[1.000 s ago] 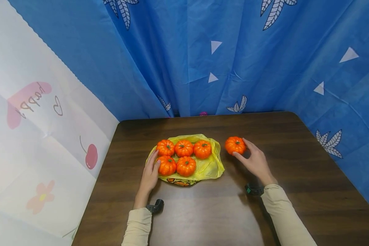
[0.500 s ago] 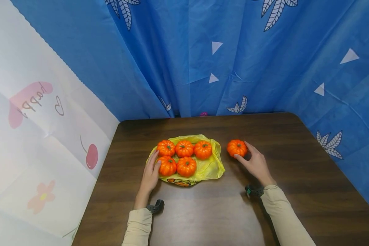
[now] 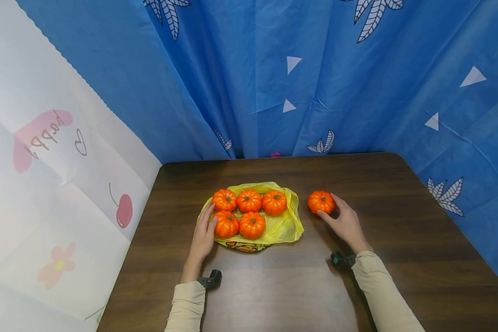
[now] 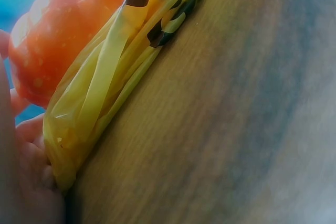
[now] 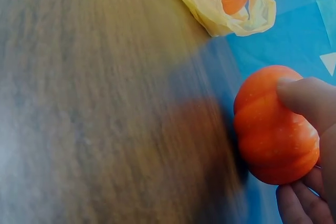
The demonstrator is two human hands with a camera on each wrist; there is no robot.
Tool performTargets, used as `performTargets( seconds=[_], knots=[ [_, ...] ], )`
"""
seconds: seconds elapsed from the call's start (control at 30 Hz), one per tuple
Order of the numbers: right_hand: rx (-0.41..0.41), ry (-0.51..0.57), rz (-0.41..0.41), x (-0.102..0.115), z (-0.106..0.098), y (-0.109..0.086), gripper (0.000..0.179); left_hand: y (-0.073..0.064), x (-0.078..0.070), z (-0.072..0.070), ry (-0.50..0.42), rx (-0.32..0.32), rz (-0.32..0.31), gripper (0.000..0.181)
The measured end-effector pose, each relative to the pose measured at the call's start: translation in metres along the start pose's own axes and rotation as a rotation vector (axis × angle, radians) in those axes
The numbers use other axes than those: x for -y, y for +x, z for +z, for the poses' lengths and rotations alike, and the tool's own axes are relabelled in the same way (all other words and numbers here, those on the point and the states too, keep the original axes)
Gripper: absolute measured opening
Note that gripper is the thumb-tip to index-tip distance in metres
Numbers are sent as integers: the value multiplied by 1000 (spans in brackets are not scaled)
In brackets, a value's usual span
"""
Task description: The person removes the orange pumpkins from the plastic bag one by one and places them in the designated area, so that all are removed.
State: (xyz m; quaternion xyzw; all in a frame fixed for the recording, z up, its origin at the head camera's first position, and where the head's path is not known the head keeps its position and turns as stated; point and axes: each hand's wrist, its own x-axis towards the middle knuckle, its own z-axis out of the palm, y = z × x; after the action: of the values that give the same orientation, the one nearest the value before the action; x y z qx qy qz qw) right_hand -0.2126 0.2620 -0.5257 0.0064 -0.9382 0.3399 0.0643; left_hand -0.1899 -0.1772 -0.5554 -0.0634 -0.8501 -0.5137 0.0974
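My right hand [image 3: 346,224] pinches a small orange pumpkin [image 3: 320,203] between thumb and fingers, to the right of a yellow plastic bag [image 3: 285,227]. In the right wrist view the thumb lies on the ribbed side of the pumpkin [image 5: 273,129], fingers beneath it. Several similar pumpkins, among them a front one [image 3: 252,225], sit in two rows on the spread-open bag. My left hand [image 3: 203,235] rests at the bag's left edge, fingers extended beside the front-left pumpkin [image 3: 226,224]. The left wrist view shows bag plastic [image 4: 79,124] against that hand, covering part of the fingers.
All of this is on a dark wooden table [image 3: 274,286]. A blue curtain [image 3: 240,92] hangs behind and to the right; a white printed cloth [image 3: 66,207] hangs on the left. Each wrist wears a black strap, such as the right wrist strap [image 3: 342,259].
My right hand has lowered the pumpkin slightly and brought it a little toward me and to the right. The left hand and the bag with its pumpkins keep their places.
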Motion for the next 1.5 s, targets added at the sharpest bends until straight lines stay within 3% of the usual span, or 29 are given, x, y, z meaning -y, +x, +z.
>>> performTargets(
  seconds=[0.83, 1.5],
  knots=[
    [48, -12, 12, -1, -1, 5, 93, 2, 1, 2, -8, -3, 14, 50],
    [0, 57, -100, 34, -9, 16, 84, 0, 2, 0, -12, -1, -11, 49]
  ],
)
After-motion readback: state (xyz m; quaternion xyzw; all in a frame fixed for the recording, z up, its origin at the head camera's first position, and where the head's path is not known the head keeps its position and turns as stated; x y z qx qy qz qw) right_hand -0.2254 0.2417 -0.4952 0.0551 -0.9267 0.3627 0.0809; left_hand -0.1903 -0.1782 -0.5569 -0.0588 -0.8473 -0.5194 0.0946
